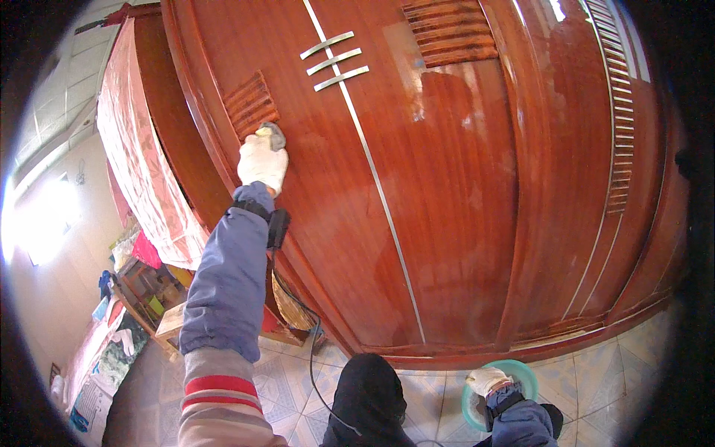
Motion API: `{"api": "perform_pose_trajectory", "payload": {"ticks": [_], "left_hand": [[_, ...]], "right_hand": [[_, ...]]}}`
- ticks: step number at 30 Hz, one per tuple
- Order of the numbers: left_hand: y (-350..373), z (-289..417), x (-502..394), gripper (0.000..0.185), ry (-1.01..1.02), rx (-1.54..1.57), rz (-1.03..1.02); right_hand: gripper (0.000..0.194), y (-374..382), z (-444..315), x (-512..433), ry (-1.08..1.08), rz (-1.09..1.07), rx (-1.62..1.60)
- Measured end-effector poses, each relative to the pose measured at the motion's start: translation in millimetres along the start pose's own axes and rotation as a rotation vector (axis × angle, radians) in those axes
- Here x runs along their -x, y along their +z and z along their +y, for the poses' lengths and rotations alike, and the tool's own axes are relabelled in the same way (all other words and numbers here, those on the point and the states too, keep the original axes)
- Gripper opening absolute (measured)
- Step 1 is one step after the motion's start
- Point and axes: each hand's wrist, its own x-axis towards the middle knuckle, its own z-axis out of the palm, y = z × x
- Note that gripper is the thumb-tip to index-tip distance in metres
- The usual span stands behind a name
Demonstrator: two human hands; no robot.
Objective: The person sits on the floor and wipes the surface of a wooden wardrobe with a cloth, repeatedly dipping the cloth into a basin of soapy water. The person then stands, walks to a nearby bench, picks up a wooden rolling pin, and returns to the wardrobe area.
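Note:
My left hand (pixel 262 163), in a white work glove, is shut on a grey and yellow scrubbing pad (pixel 273 136). The pad is against the lower edge of a ribbed panel (pixel 252 105) set in the glossy red-brown wooden wardrobe door (pixel 335 184). Down at the right, my right hand (pixel 489 382), gloved too, is at a teal plastic basin (pixel 528 375) on the tiled floor. Its fingers overlap the basin's rim; whether they grip anything is hidden. Greyish liquid or suds show inside the basin.
Three curved metal handles (pixel 338 61) cross a silver strip on the wardrobe. Another ribbed panel (pixel 452 31) is higher up. A black cable (pixel 313 357) hangs beside my left forearm. A pink curtain (pixel 145 162), a wooden stool (pixel 170 323) and a bed (pixel 106 363) stand at the left.

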Motion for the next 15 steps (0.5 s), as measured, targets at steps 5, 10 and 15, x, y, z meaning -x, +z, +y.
{"api": "perform_pose_trajectory", "payload": {"ticks": [5,10,15], "left_hand": [[5.2,54.1,26.1,0.024,0.303,-0.023,0.200],[2.5,60.1,53.7,0.038,0.401,-0.042,0.249],[25.7,46.5,98.0,0.040,0.554,-0.174,0.227]], "right_hand": [[0.043,-2.3,-3.9,0.5,0.004,0.005,0.022],[0.041,-7.7,-5.6,5.6,0.014,0.000,0.015],[0.041,-6.4,-5.6,5.4,0.022,0.021,0.006]]}}
